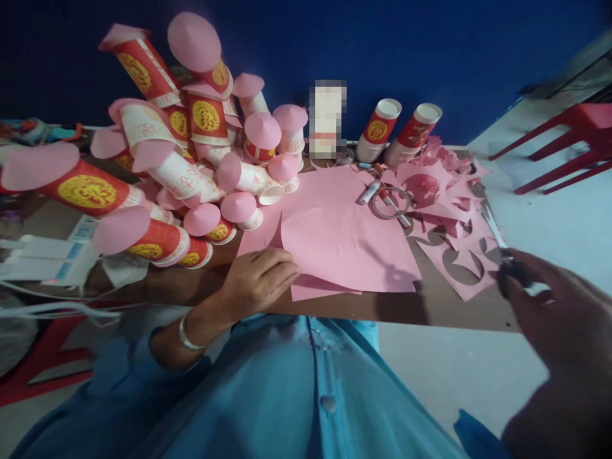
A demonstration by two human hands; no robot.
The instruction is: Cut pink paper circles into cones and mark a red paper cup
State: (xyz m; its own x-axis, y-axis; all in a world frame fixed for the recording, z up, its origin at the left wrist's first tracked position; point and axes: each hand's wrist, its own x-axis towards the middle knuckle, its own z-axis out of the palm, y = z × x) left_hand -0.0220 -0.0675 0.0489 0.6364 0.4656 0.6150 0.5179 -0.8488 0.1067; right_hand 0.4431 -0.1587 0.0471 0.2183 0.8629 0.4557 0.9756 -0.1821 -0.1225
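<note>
Both hands are being kept at the near edge of the surface (430, 306): the left hand (258, 280) is being rested loosely curled, fingertips pressed on the pink paper sheet (344, 242), apparently so that it is being held flat and steady. The right hand (549, 312), blurred beyond the surface's right edge, is being closed around the dark handles of the scissors (502, 248), blades pointed away over the pink offcuts (454, 217). Capped paper cups (157, 166) are being kept piled toward the far left corner, seemingly out of the way.
</note>
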